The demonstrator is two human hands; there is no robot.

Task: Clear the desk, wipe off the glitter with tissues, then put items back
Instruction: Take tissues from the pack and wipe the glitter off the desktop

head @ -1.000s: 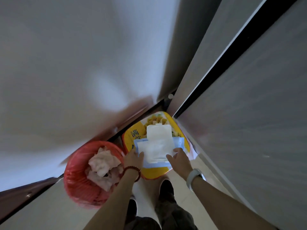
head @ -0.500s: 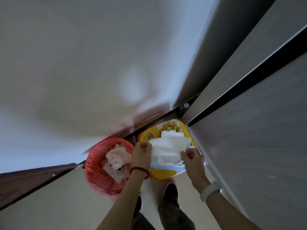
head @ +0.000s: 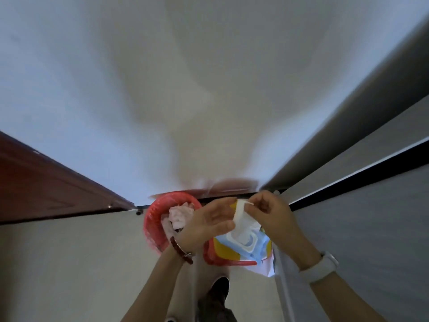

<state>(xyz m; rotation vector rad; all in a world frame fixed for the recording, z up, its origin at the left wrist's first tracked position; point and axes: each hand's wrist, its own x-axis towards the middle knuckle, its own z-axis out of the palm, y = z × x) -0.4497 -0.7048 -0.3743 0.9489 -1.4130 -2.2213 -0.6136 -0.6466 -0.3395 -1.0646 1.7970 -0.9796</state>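
Both hands, the left hand (head: 210,223) and right hand (head: 270,214), have now risen from the pack (head: 243,240), fingers pinching a wet tissue (head: 239,211) drawn out toward 12 o'clock, ready for wiping.

One head-worn wide-angle view looks steeply down, close above both hands, toward the floor (head: 69,263) and the wall (head: 185,89) ahead.

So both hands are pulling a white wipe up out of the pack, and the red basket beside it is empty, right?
Not quite. The head view shows the red basket is not empty: crumpled used tissues lie in it. The rest holds: the left hand and right hand are drawing a white wipe up out of the wipe pack.
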